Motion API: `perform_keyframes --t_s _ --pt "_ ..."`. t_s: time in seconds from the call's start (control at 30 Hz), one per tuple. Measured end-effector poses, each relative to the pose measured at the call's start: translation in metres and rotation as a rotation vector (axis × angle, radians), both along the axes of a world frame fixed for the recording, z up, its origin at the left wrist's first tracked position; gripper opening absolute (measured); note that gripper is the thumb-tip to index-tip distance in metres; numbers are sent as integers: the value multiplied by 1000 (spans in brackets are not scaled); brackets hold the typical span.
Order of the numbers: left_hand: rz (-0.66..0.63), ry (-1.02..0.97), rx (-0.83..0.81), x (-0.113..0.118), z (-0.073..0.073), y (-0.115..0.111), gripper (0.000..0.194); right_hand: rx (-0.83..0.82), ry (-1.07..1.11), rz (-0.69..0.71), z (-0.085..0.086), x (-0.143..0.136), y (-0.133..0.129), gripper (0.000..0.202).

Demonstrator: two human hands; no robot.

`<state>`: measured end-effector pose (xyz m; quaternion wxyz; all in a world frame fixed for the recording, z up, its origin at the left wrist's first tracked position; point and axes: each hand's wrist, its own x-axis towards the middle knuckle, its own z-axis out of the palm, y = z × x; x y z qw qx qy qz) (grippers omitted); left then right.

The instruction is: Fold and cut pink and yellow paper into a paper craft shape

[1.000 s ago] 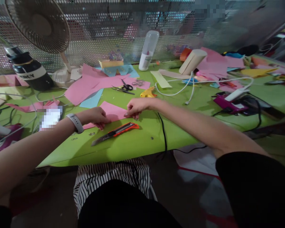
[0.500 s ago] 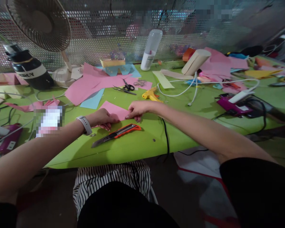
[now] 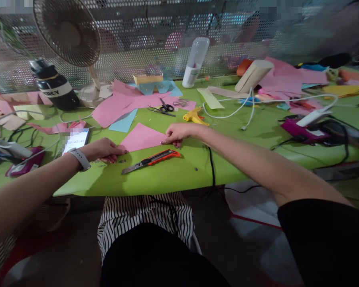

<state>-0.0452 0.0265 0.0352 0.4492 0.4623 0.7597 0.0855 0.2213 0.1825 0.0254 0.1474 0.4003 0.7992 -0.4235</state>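
Observation:
A small pink sheet of paper [image 3: 143, 137] with a pointed top is held between both hands, just above the green tabletop. My left hand [image 3: 107, 150] pinches its left corner. At the right corner, the fingers of my right hand [image 3: 176, 134] are closed on the paper. Right below the sheet's near edge lies a utility knife [image 3: 152, 160] with an orange handle, its blade out towards the left. Behind my right hand is a yellow glue gun [image 3: 194, 116]. Black scissors [image 3: 164, 107] lie farther back, beyond the sheet.
A fan [image 3: 68, 34], a dark bottle [image 3: 55, 89] and a lit phone [image 3: 74, 141] stand or lie at left. Larger pink paper [image 3: 122, 101] and blue paper [image 3: 124, 120] lie behind. A clear-topped bottle [image 3: 195, 63], a cardboard tube [image 3: 254, 75] and purple power strips [image 3: 302, 129] with cords surround the work.
My left hand has moved left along the paper to its far corner, so more of the sheet shows between the hands. My right hand keeps its grip. The view has shifted slightly.

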Motion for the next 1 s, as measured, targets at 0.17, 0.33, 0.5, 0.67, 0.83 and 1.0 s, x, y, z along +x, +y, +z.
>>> perform_keyframes --t_s 0.17,0.33,0.5,0.67,0.83,1.0 --pt "-14 52 12 -23 0 -20 56 21 15 -9 -1 1 -2 48" --pt "44 112 -52 -34 9 -28 50 42 31 -3 -3 2 -4 50" --pt "43 309 -4 -39 33 -36 43 93 42 11 -1 5 -10 44" --pt "-211 798 511 -4 35 -49 35 574 158 181 12 8 -23 22" --pt "-611 781 810 22 9 -43 35 776 193 589 21 5 -29 18" --pt "-896 791 732 16 1 -26 29 890 182 805 16 -2 -23 15"
